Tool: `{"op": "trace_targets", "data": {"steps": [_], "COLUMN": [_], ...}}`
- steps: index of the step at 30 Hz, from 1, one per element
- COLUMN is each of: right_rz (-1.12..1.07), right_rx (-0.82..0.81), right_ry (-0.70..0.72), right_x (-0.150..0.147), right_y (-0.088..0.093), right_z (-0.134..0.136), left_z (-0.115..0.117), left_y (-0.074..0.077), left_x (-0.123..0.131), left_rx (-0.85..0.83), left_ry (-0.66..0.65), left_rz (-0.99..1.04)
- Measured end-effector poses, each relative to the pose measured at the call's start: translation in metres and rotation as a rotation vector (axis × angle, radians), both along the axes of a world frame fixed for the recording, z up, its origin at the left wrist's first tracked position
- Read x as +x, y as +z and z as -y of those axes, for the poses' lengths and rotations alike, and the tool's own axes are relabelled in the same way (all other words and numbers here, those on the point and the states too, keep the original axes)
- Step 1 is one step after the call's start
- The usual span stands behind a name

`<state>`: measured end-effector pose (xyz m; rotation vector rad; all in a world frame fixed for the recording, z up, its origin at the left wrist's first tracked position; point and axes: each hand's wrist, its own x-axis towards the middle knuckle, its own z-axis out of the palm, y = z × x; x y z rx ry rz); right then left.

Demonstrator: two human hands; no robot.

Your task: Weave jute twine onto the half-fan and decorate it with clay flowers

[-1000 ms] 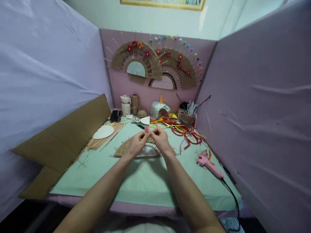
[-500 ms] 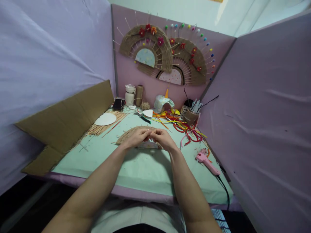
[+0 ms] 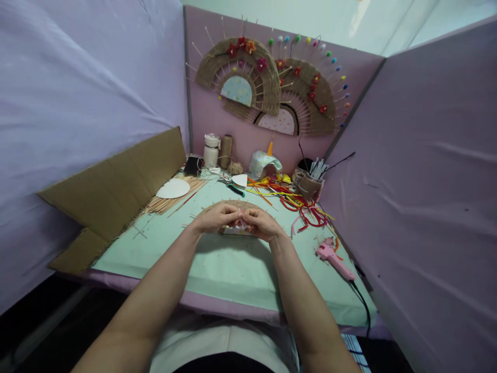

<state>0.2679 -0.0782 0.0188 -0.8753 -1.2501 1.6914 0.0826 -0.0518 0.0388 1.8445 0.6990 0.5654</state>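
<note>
Between left grip [image 3: 219, 217] and right grip [image 3: 264, 224], pink piece [image 3: 241, 219], over fan [image 3: 236, 204]

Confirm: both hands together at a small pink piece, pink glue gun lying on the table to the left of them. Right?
One error: the pink glue gun lies to the right of the hands, not the left, as the head view shows. It does lie on the table, and left hand and right hand are together at a small pink piece.

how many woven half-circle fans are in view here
3: the left fan and the right fan overlap on the pink panel; the third fan lies on the table, partly hidden by the left hand and right hand.
</note>
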Motion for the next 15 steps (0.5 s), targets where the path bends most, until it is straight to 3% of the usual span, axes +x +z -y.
{"op": "trace_targets", "data": {"steps": [10,15], "right_rz": [-0.021,0.008], "right_rx": [0.007,0.136], "right_ry": [0.022,-0.069], "right_x": [-0.0045,-0.0066], "right_y": [0.0022,0.0054], "right_z": [0.0016,0.0057], "left_z": [-0.0019,-0.0015], "left_y": [-0.0013,0.0004], "left_x": [-0.003,-0.0035], "left_rx": [0.017,-0.017], "left_ry": [0.008,0.019], "left_rz": [0.0,0.03]}}
